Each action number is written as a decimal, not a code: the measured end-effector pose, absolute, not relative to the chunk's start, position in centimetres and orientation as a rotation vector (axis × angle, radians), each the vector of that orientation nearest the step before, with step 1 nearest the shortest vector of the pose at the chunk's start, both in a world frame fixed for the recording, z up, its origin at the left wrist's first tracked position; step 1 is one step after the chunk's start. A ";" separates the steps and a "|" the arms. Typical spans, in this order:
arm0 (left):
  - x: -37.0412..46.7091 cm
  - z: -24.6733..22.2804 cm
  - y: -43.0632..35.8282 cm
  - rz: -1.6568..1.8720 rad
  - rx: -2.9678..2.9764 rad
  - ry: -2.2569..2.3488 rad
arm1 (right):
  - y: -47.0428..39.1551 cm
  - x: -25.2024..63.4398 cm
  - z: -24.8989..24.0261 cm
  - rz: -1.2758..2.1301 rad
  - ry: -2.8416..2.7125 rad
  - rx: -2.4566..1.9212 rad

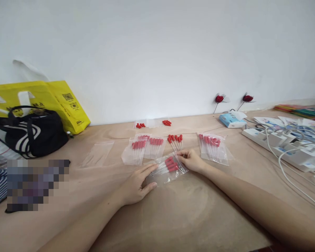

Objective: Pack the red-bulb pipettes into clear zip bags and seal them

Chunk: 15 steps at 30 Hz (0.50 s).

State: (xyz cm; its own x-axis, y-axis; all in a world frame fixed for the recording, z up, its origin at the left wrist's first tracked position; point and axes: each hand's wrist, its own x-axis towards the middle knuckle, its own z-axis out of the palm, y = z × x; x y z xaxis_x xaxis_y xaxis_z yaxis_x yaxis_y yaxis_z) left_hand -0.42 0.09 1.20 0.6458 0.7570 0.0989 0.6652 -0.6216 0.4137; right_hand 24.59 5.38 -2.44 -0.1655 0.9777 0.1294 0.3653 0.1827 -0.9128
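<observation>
Droppers point(171, 163) with bright red bulbs and thin, clear stems lie side by side inside a transparent bag point(162, 179), glossy and creased, slanted over the brown tabletop point(194, 213) between both hands. The left hand point(137, 185) has its thumb spread from its fingers, which touch the bag's left part; the right hand point(191, 160) pinches its upper right edge.
</observation>
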 end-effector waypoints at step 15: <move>-0.4 1.4 -0.1 0.378 2.517 1.135 | 12.8 24.9 0.9 0.554 -1.517 -1.945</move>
State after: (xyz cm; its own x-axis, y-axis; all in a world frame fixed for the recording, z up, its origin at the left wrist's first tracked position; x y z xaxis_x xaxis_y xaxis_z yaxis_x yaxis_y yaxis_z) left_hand -0.40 -0.10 1.41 0.6432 0.7597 0.0957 0.6656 -0.6166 0.4205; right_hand 24.86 12.76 0.89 0.2582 0.9653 0.0392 0.7134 -0.1631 -0.6815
